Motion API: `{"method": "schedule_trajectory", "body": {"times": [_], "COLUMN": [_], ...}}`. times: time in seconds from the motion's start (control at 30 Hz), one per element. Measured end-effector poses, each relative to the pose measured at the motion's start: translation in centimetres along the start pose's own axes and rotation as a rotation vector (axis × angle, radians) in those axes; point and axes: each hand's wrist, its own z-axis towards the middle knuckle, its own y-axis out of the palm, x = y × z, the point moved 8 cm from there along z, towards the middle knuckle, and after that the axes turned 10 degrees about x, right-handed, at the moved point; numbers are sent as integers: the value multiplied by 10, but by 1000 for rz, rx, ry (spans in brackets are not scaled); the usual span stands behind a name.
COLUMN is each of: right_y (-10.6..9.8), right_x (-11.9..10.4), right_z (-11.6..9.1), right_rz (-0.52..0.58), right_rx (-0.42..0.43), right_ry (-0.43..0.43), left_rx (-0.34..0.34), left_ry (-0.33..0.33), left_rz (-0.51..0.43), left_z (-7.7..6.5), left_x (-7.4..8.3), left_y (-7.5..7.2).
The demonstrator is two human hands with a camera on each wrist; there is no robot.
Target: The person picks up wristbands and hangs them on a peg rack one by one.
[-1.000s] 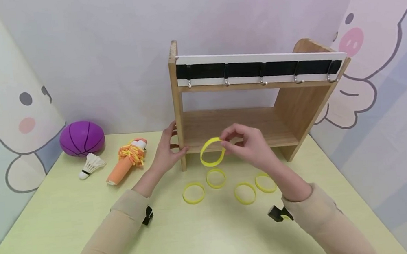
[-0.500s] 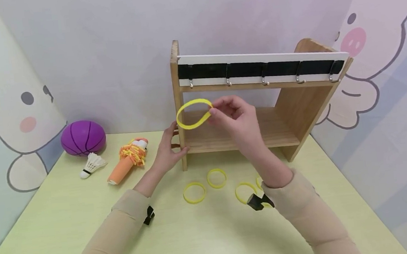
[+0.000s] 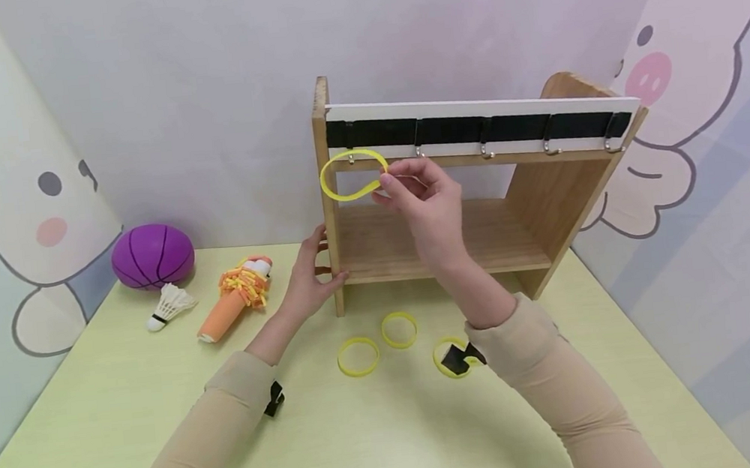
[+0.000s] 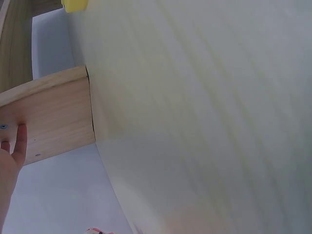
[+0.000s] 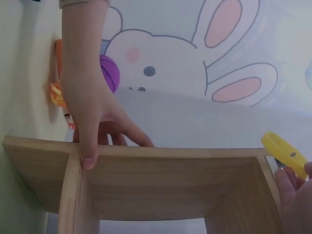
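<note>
No ring appears hung on the five metal hooks (image 3: 487, 153), so the work looks early. The right hand (image 3: 432, 209) pinches one yellow ring (image 3: 347, 197) at its ten o'clock, by the leftmost hook; contact is unclear. Three loose rings (image 3: 359, 374) lie on the table (image 3: 368, 445) toward its six to seven. The left hand (image 3: 306, 280) grips the left panel (image 3: 331, 219) of the wooden rack (image 3: 497, 233). That panel's edge crowds the held ring's nine o'clock; free room spreads at the right hand's three.

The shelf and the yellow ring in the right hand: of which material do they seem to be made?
Shelf: wood or wood-look board, pale and smooth, since faint grain lines show.
Yellow ring: probably silicone or rubber, smooth with little shine, because it bends where the right hand pinches it.
</note>
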Motion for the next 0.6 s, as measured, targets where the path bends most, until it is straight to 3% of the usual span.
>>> {"method": "schedule_trajectory", "body": {"times": [0.07,0.33,0.43,0.6], "right_y": [-1,-6,-8,-13], "right_x": [2,15,19,20], "right_z": [0,0,1,3], "right_rz": [-1,-30,-42,-143], "right_rx": [12,22,16,-8], "right_ry": [-4,23,30,18], "left_rx": [1,-7,-8,-3], "left_ry": [-2,-3,-7,-12], "left_rz": [7,3,-2,7], "left_z": [0,-1,-1,-1], "left_x": [2,40,41,12], "left_y": [0,-8,-9,-2]}}
